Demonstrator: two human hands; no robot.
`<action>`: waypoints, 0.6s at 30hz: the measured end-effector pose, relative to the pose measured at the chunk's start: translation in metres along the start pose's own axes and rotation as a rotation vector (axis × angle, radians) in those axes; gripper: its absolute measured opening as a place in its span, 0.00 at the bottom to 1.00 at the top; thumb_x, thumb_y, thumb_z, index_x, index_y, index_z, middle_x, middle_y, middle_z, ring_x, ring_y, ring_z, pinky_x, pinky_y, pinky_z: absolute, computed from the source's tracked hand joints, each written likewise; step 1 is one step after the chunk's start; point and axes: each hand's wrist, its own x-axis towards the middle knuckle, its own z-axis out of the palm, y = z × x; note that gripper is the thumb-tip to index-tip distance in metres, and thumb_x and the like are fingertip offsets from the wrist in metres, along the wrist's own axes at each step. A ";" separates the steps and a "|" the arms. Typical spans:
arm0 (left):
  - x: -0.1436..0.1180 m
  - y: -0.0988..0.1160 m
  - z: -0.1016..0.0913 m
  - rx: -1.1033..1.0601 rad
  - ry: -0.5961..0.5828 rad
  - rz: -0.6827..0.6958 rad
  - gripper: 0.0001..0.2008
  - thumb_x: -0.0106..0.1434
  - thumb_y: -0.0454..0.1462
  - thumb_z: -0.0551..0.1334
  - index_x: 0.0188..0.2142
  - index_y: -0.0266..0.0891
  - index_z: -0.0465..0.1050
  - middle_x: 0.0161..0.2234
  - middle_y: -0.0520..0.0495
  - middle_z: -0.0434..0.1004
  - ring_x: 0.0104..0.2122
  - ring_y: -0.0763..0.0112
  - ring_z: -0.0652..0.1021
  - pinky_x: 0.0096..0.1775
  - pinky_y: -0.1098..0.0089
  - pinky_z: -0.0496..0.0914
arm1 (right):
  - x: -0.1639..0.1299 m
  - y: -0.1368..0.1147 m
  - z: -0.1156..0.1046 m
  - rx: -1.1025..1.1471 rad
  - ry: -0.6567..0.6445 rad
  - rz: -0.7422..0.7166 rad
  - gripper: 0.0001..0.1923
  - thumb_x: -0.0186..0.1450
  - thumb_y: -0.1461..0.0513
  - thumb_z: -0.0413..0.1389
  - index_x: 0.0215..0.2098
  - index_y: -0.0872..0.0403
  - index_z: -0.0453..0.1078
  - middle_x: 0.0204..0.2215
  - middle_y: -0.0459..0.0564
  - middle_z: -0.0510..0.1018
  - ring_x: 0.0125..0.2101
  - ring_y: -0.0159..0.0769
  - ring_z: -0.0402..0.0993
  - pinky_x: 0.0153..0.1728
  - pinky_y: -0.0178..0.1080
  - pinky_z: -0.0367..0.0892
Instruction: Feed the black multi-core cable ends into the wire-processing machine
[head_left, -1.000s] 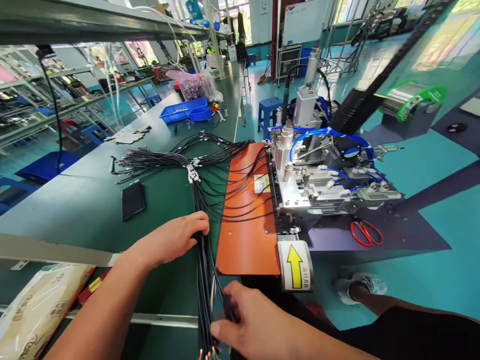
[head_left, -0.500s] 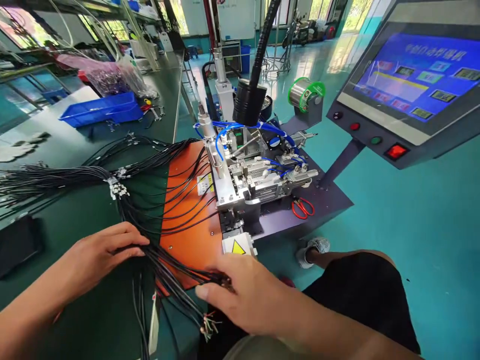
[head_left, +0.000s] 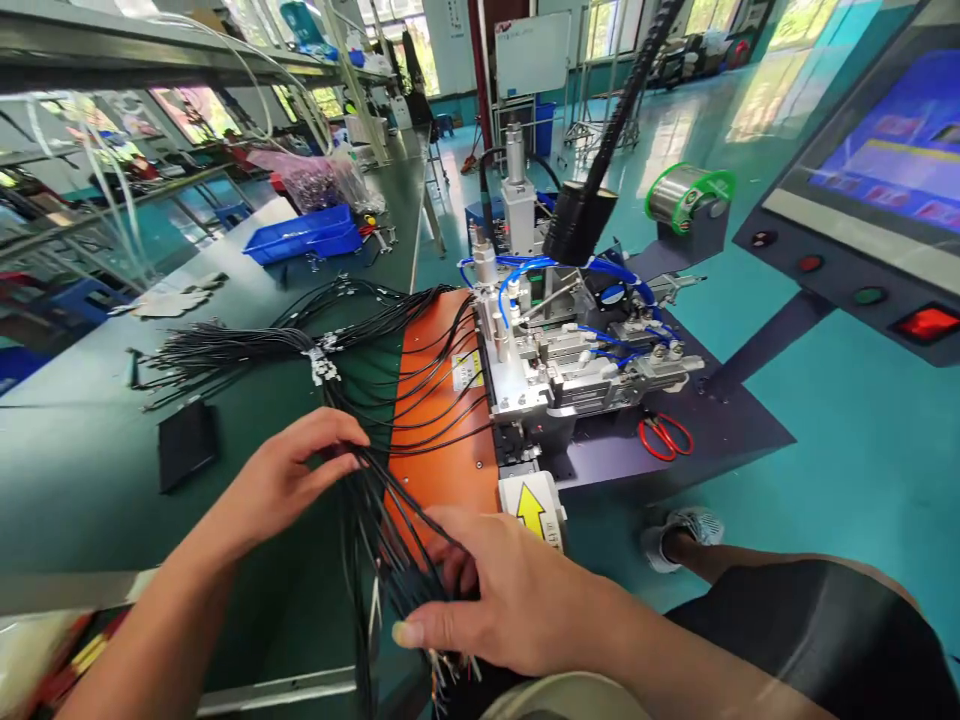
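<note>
Take the orange plate as your marker. Touching its right edge, you have the metal machine with blue air tubes. Just right of that, red-handled scissors lie on a dark base. Farther right and up, a green-rimmed wire spool sits beside a control panel with a blue screen. Well left of the plate, you see a flat black pad on the green bench. Far beyond the plate, up-left, stands a blue bin.

left hand on black cables | right hand grips cable ends
</note>
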 end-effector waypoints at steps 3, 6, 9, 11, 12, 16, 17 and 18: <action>-0.009 0.007 0.000 0.099 -0.095 0.048 0.11 0.70 0.43 0.58 0.44 0.43 0.77 0.46 0.47 0.74 0.45 0.69 0.76 0.47 0.71 0.69 | 0.001 0.009 0.006 0.150 -0.084 0.076 0.19 0.60 0.53 0.64 0.45 0.54 0.70 0.36 0.47 0.75 0.31 0.30 0.71 0.30 0.30 0.65; -0.017 0.010 -0.004 0.126 -0.097 0.057 0.12 0.70 0.42 0.57 0.45 0.43 0.78 0.45 0.47 0.75 0.43 0.70 0.77 0.45 0.73 0.70 | -0.001 0.013 0.004 0.065 0.046 0.067 0.09 0.67 0.57 0.55 0.41 0.54 0.73 0.32 0.45 0.74 0.30 0.29 0.70 0.30 0.31 0.63; -0.024 0.010 -0.007 0.123 -0.064 0.079 0.12 0.70 0.41 0.58 0.47 0.44 0.78 0.46 0.47 0.76 0.43 0.71 0.77 0.46 0.74 0.71 | -0.004 0.008 -0.004 -0.019 0.177 0.102 0.12 0.71 0.57 0.50 0.39 0.52 0.74 0.27 0.43 0.73 0.27 0.29 0.68 0.29 0.33 0.61; -0.027 0.011 -0.010 0.128 -0.057 0.058 0.12 0.71 0.40 0.57 0.48 0.44 0.78 0.47 0.47 0.76 0.44 0.71 0.77 0.47 0.73 0.71 | -0.007 0.004 -0.010 -0.088 0.254 0.097 0.12 0.70 0.56 0.51 0.39 0.51 0.75 0.29 0.43 0.75 0.30 0.31 0.70 0.32 0.34 0.63; -0.028 0.012 -0.012 0.133 -0.081 0.039 0.12 0.71 0.41 0.57 0.47 0.44 0.78 0.47 0.47 0.75 0.45 0.70 0.77 0.47 0.73 0.71 | -0.009 0.003 -0.012 -0.125 0.274 0.085 0.11 0.70 0.56 0.51 0.40 0.50 0.75 0.31 0.44 0.76 0.32 0.32 0.71 0.34 0.35 0.63; -0.025 0.026 -0.019 0.120 -0.361 -0.018 0.11 0.68 0.43 0.61 0.46 0.46 0.78 0.48 0.47 0.75 0.46 0.68 0.76 0.48 0.70 0.71 | -0.017 0.008 -0.009 -0.250 0.072 0.022 0.13 0.66 0.60 0.56 0.48 0.52 0.75 0.36 0.46 0.78 0.34 0.33 0.73 0.35 0.34 0.65; -0.023 0.031 -0.019 0.099 -0.403 -0.027 0.11 0.67 0.43 0.62 0.47 0.46 0.78 0.48 0.48 0.76 0.46 0.68 0.76 0.48 0.71 0.70 | -0.018 0.011 -0.006 -0.314 -0.015 0.011 0.15 0.64 0.61 0.58 0.49 0.52 0.74 0.36 0.48 0.78 0.34 0.35 0.74 0.34 0.35 0.65; -0.020 0.037 -0.018 0.072 -0.405 -0.036 0.11 0.67 0.42 0.61 0.46 0.45 0.77 0.46 0.48 0.76 0.44 0.69 0.76 0.47 0.71 0.70 | -0.019 0.014 -0.003 -0.395 -0.094 0.001 0.17 0.62 0.62 0.60 0.50 0.53 0.74 0.37 0.49 0.78 0.35 0.37 0.75 0.34 0.36 0.65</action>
